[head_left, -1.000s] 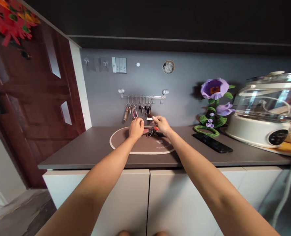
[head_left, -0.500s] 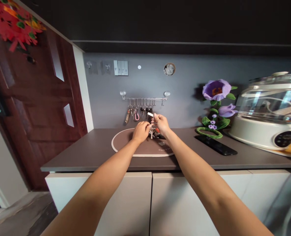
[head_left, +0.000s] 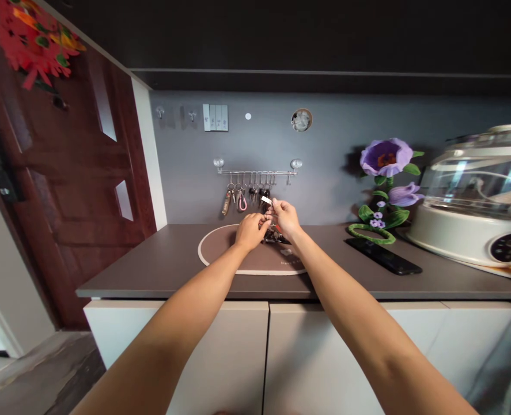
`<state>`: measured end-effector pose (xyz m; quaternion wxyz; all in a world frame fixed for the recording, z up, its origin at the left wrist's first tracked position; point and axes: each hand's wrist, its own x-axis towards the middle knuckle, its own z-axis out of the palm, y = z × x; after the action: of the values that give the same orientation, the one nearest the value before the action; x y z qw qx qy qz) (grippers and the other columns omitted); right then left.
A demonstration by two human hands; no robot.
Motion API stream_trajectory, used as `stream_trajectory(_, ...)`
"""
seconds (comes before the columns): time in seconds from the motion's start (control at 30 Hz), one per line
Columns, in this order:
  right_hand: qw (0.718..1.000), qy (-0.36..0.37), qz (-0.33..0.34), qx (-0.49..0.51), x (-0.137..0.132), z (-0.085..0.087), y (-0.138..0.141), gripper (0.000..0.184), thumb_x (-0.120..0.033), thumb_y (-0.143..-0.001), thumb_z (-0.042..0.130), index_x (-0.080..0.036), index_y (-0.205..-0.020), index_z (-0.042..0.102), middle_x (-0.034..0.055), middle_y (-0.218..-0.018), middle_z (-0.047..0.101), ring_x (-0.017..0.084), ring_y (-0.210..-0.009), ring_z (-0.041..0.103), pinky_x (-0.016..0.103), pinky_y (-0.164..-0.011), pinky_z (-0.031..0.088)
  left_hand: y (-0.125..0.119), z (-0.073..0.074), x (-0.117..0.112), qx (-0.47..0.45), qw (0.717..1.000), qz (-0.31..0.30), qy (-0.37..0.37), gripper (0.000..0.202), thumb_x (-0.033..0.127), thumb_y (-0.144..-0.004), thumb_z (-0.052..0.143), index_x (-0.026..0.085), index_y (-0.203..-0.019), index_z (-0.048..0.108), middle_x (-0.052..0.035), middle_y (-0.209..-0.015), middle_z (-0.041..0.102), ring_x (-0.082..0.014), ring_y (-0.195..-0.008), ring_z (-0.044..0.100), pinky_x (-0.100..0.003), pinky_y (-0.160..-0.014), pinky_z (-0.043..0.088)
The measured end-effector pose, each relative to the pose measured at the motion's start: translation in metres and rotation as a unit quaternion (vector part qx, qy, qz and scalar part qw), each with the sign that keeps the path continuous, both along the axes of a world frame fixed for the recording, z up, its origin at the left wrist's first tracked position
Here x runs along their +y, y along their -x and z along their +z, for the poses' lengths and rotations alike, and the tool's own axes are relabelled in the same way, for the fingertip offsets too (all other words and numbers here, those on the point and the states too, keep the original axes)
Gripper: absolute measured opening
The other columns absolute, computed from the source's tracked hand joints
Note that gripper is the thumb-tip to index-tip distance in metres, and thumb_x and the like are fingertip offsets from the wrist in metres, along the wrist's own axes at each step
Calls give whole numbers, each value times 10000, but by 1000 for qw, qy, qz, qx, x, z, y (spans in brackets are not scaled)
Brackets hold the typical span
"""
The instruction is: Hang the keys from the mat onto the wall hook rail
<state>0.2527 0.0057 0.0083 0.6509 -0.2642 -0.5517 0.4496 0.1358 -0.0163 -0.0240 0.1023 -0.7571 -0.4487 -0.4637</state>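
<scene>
Over the mat, my right hand point(head_left: 286, 217) is closed in a pinch on a keychain, and a small white tag point(head_left: 266, 200) sticks out left of its fingertips. My left hand point(head_left: 250, 230) meets it from the left, thumb and fingers pinched on the lower part of the same keychain. The fingers hide most of the ring. Below them a dark bunch of keys point(head_left: 274, 235) with a bit of orange lies on the brown oval mat point(head_left: 220, 253). Behind, keys point(head_left: 254, 193) and a pink carabiner point(head_left: 242, 202) hang from a clear hook rail point(head_left: 257, 173).
On the right, a black phone point(head_left: 385, 256) lies before a purple crocheted flower point(head_left: 387, 158). A white appliance with a clear cover point(head_left: 466, 225) stands beyond it. A dark cabinet point(head_left: 281, 40) overhangs the counter point(head_left: 151, 271). A red-brown door point(head_left: 78, 230) is at left.
The view has shifted slightly. Both hands remain together over the mat; the key that dangled below my left fingers is now harder to see.
</scene>
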Motion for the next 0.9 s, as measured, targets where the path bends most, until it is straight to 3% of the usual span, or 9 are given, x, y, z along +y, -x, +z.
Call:
stream_trajectory(0.3,999,7,-3,32,0,0,-3,295,-433,-718,590,-159,-664,495,-20,-605,550,67,-563,558,218,-576,534,4,0,6,10,1000,25,-16,242,252,-863,360,170,-824,585,-67,-836,606,-175,-819,524,-277,-738,371)
stream_trajectory(0.47,999,38,-10,36,-2,0,-6,210,-320,-797,527,-150,-674,521,-1,-630,592,68,-571,578,198,-564,529,7,1,7,-76,997,6,4,254,251,-860,360,173,-832,600,-57,-807,631,-163,-759,548,-258,-694,380)
stream_trajectory(0.6,995,83,12,49,-4,-2,-6,187,-253,-818,506,-147,-665,525,10,-644,615,70,-590,593,199,-595,531,9,1,12,-176,983,-49,32,237,247,-839,393,163,-783,607,-45,-741,642,-147,-699,567,-248,-671,400)
stream_trajectory(0.73,990,131,39,44,-5,-6,-4,191,-211,-830,487,-133,-661,531,29,-644,627,75,-578,599,203,-611,532,10,0,23,-320,936,-123,74,175,219,-802,448,137,-776,600,-55,-752,650,-138,-703,590,-245,-677,433)
stream_trajectory(0.9,986,149,75,5,-2,-13,-5,133,-182,-810,517,-125,-693,540,59,-683,646,94,-581,608,217,-610,530,9,4,25,-490,828,-226,152,131,188,-796,463,115,-771,568,-63,-766,643,-114,-681,601,-249,-686,458)
